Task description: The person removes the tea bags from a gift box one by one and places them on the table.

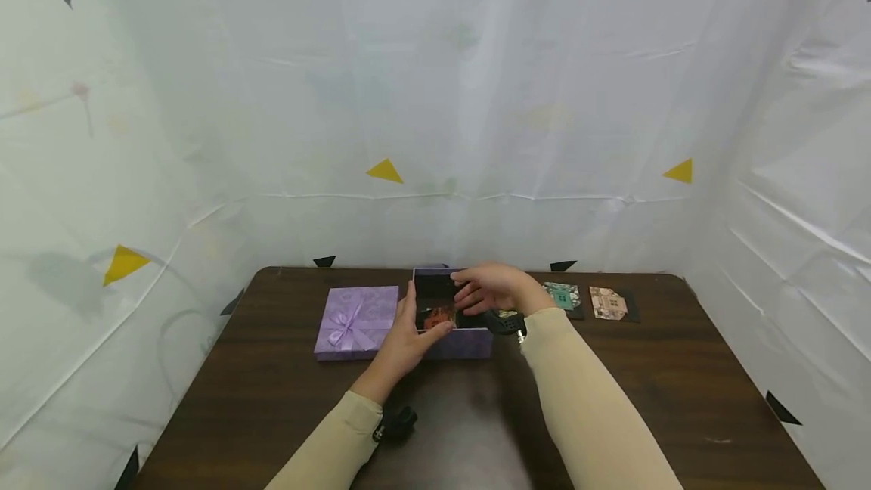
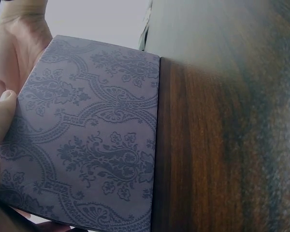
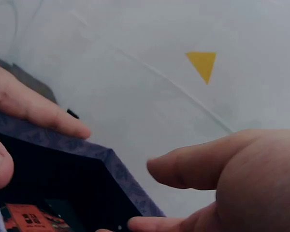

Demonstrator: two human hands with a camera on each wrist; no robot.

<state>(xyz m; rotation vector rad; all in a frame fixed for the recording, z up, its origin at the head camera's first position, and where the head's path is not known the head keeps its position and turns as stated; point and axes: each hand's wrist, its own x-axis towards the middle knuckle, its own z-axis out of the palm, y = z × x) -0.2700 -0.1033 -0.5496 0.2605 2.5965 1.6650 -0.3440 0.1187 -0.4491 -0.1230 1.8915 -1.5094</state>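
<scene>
A purple patterned box [image 1: 457, 344] with a dark interior stands uncovered on the table, with a card with an orange print [image 1: 440, 316] inside. My left hand [image 1: 407, 331] grips its near left corner, fingers along the left wall and thumb at the front rim. In the left wrist view the embossed front wall [image 2: 96, 135] fills the middle, the thumb [image 2: 2, 116] at its top edge. My right hand [image 1: 495, 287] reaches over the right wall, fingers dipping inside and thumb [image 3: 183, 166] raised outside the rim; nothing shows in its grasp.
Left of the box lies a lilac lid [image 1: 357, 322] with a ribbon bow. To the right are a teal-printed card [image 1: 563, 296] and a beige-printed card [image 1: 609, 304], plus another partly hidden behind the right wrist. A white curtain [image 1: 469, 119] hangs behind the dark wooden table [image 1: 680, 392].
</scene>
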